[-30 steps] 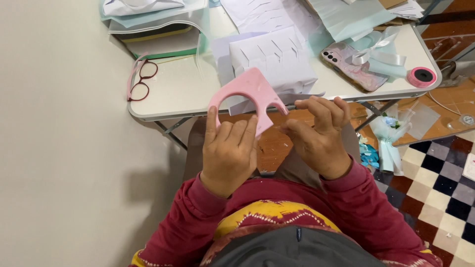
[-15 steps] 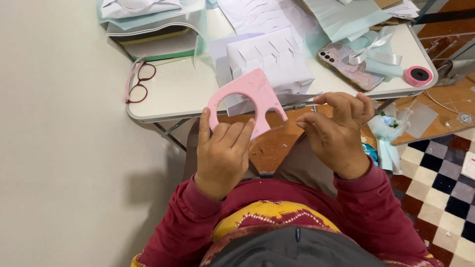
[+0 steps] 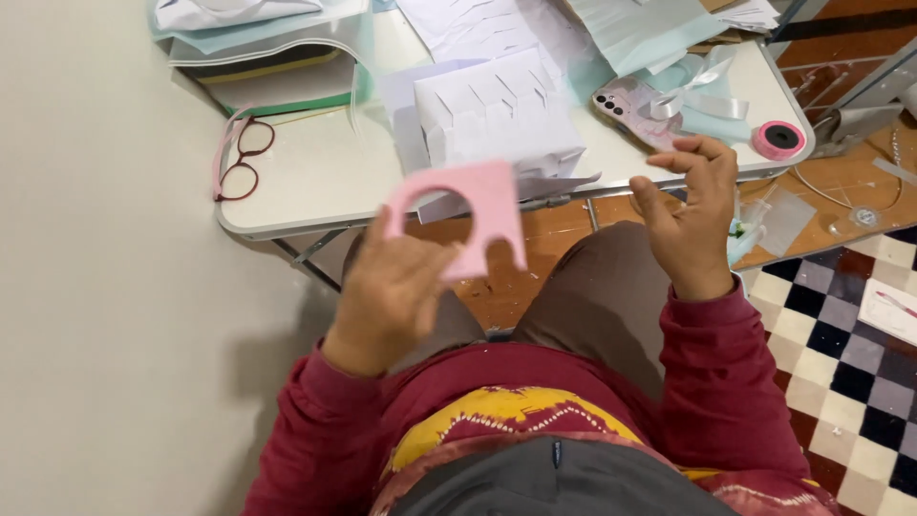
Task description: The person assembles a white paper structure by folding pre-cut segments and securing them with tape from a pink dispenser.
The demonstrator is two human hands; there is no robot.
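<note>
Nearest the camera, the left hand (image 3: 396, 287) holds a flat pink foam piece with an arched cut-out (image 3: 465, 215), its grip closed on the lower left part of the sheet so that the arch stands up above the lap, tilted a little and held in the air just short of the table edge. The right hand (image 3: 690, 215) is lifted beside it, well apart from the pink piece, fingers loosely spread and holding nothing that can be seen.

The step in hand looks like turning the cut shape over for inspection, one hand carrying it while the other is free. Any further trimming or fitting would call for the free hand to come back to the sheet and steady its far edge, since thin foam flexes when held from one corner.

Beyond the hands, the white folding table (image 3: 315, 186) carries a white folded paper model with slit flaps (image 3: 497, 119), a phone in a patterned case (image 3: 632, 107), a pink roll of tape (image 3: 778, 139) near the right edge, and red-framed glasses (image 3: 239, 158) near the left edge. Farther back lie sheets of pale green paper (image 3: 650, 29).
</note>
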